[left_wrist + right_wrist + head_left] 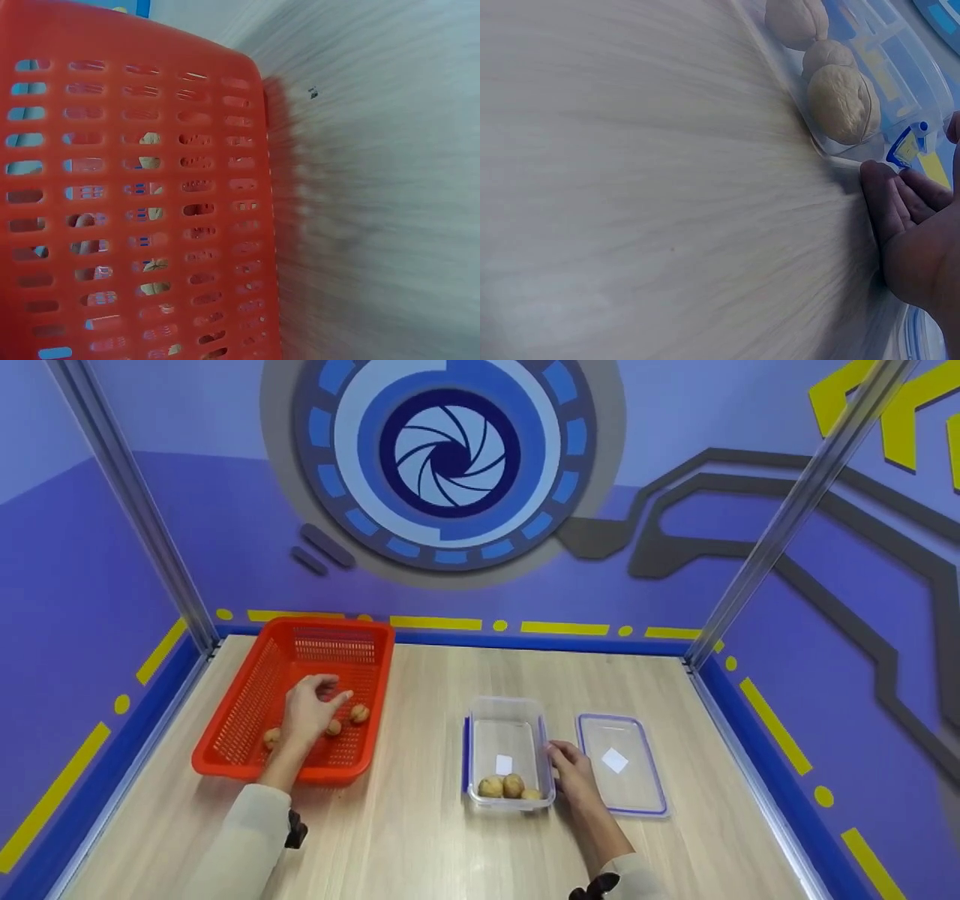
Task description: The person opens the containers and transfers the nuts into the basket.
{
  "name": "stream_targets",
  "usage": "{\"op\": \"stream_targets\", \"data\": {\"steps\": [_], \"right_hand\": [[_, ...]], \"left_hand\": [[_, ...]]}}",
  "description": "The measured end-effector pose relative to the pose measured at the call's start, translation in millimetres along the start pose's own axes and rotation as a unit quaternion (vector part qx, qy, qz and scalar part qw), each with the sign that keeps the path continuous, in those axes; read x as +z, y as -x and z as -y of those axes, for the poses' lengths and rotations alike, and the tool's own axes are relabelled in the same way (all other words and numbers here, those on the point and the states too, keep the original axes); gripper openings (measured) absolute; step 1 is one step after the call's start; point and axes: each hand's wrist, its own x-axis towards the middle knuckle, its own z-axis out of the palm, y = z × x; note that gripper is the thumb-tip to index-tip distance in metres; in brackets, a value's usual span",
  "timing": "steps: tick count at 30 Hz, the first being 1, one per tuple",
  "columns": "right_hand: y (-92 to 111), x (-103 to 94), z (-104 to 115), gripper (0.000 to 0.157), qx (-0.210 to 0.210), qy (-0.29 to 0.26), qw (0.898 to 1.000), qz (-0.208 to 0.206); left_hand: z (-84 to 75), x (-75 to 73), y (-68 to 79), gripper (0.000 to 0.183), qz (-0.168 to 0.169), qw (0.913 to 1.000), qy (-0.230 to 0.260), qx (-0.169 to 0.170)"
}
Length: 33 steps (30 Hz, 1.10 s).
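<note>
My left hand (306,711) is inside the red plastic basket (381,690), its thumb and fingers spread apart above the walnuts, with nothing visible between them. One walnut (360,713) lies to the right of this hand, and another (334,727) sits just below its thumb. In the left wrist view the basket's slotted wall (150,97) mostly hides the hand. My right hand (576,776) touches the right side of a clear plastic food container (510,709) with extended fingers (885,199). Three walnuts (844,105) rest at the container's near end.
A clear lid (634,780) with a blue-purple rim and a white label lies flat to the right of the container, close beside my right hand. The wooden tabletop (420,840) is bounded by printed panels (225,532) and metal frame posts (802,502).
</note>
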Motion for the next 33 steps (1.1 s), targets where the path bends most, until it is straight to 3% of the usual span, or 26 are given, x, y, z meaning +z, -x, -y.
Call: {"op": "stream_targets", "data": {"steps": [5, 8, 14, 18, 25, 33], "right_hand": [[3.4, 3.3, 6.7, 0.043, -0.001, -0.001, 1.0, 0.002], [-0.4, 2.2, -1.9, 0.044, 0.0, 0.0, 1.0, -0.007], [-0.9, 1.3, -3.8, 0.044, -0.003, 0.004, 1.0, -0.013], [-1.2, 2.4, -0.6, 0.043, 0.0, 0.004, 1.0, -0.018], [-1.7, 1.0, 7.8, 0.045, 0.038, 0.002, 0.999, 0.001], [-3.9, -0.9, 14.8, 0.046, 0.061, -0.001, 0.998, 0.02]], "left_hand": [[-10.2, 6.7, 1.9, 0.044, 0.0, 0.9969, -0.048, 0.063], [-24.8, 12.2, 3.2, 0.045, 0.007, 0.9942, -0.064, 0.086], [-67.3, 33.1, 9.4, 0.043, 0.024, 0.9866, -0.052, 0.153], [-97.4, 50.4, 19.0, 0.04, 0.044, 0.9806, -0.011, 0.191], [-138.0, 74.5, 45.8, 0.044, 0.119, 0.9753, 0.037, 0.182], [-153.7, 106.7, 69.2, 0.045, 0.206, 0.959, 0.03, 0.192]]}}
